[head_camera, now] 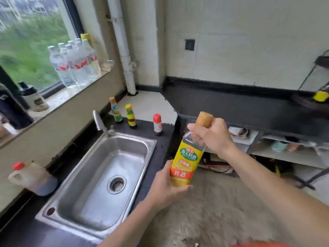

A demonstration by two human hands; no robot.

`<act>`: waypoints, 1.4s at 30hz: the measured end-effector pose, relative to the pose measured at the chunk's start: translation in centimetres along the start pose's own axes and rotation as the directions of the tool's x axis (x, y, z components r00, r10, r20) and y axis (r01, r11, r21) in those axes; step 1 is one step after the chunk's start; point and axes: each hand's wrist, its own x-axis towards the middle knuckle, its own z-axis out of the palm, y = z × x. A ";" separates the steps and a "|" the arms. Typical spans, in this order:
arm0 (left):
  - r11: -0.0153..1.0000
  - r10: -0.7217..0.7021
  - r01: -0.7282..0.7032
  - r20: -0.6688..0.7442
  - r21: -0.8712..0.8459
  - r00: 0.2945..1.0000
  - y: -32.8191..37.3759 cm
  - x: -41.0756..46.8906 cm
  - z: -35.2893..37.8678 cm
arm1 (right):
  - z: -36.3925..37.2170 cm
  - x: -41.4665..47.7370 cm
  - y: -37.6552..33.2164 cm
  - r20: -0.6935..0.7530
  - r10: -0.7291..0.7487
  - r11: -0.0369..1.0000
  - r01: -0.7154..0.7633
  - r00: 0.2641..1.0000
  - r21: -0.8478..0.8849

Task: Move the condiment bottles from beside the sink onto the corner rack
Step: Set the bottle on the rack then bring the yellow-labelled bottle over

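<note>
Both hands are on the yellow-labelled cooking wine bottle (187, 157), held tilted in the air past the sink's (99, 177) right edge: left hand (167, 186) wrapped round its base, right hand (211, 134) clenched just under the brown cap. Best keep that low support and bring it upright before travelling. Three small condiment bottles (130, 115) wait behind the sink.

Four condiment bottles (187, 157), six water bottles (76, 65), one jug (32, 177), one sink (99, 177), two hands (211, 136)

Clear water bottles (74, 65) crowd the windowsill (58, 99); a white pipe (122, 49) descends the corner.
</note>
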 end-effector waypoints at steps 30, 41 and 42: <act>0.958 -0.286 0.236 0.450 0.164 0.846 -2.6 29.9 10.6 | -17.8 6.8 21.5 -0.553 0.382 0.922 -0.348 0.740 0.171; 0.917 -0.396 0.355 0.537 0.184 0.744 1.1 36.6 24.5 | -28.3 8.8 30.9 -0.662 0.499 0.858 -0.425 0.560 0.288; 0.920 -0.389 0.347 0.532 0.183 0.752 2.2 37.9 25.9 | -29.4 9.2 31.6 -0.667 0.513 0.850 -0.427 0.541 0.308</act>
